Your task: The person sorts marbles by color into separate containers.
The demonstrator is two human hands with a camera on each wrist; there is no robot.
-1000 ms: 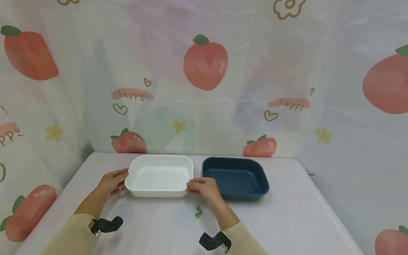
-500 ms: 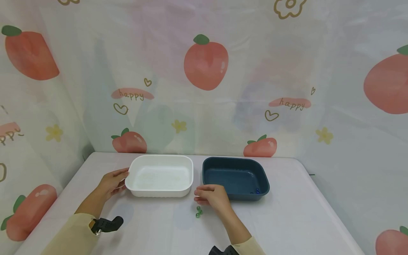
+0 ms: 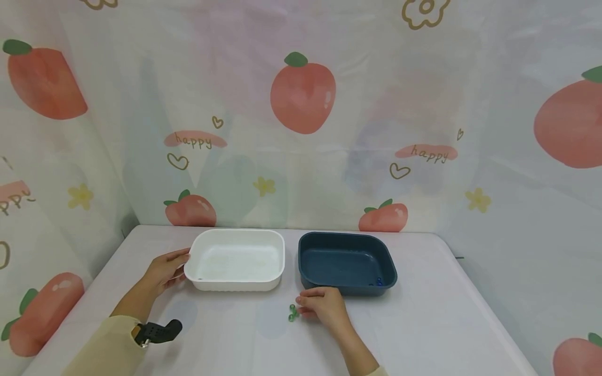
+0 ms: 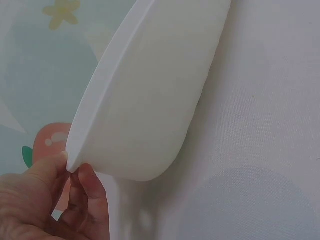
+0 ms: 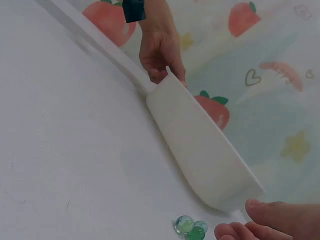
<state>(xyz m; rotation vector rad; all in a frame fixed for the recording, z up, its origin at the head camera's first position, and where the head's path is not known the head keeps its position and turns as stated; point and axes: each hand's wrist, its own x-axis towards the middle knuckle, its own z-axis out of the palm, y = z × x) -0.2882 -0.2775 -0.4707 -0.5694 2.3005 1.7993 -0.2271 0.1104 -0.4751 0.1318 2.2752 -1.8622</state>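
The white plastic basin (image 3: 237, 286) stands on the table, left of a dark blue basin (image 3: 347, 266). My left hand (image 3: 164, 269) pinches the white basin's left rim; the left wrist view shows the thumb (image 4: 50, 167) above the lip and curled fingers (image 4: 92, 195) beneath it. Several green glass marbles (image 3: 292, 313) lie clustered on the cloth in front of the gap between the basins. Just right of them is my right hand (image 3: 324, 308), thumb and fingers apart and holding nothing. In the right wrist view its fingertips come close to the marbles (image 5: 195, 233).
A few small blue marbles (image 3: 379, 281) lie in the front right corner of the dark blue basin. White cloth covers the table (image 3: 447, 313). A curtain (image 3: 301, 172) printed with peaches hangs behind the table's back edge and along its sides.
My right hand has let go of the white basin's right side and moved right and nearer, down beside the green marbles. My left hand has stayed on the rim.
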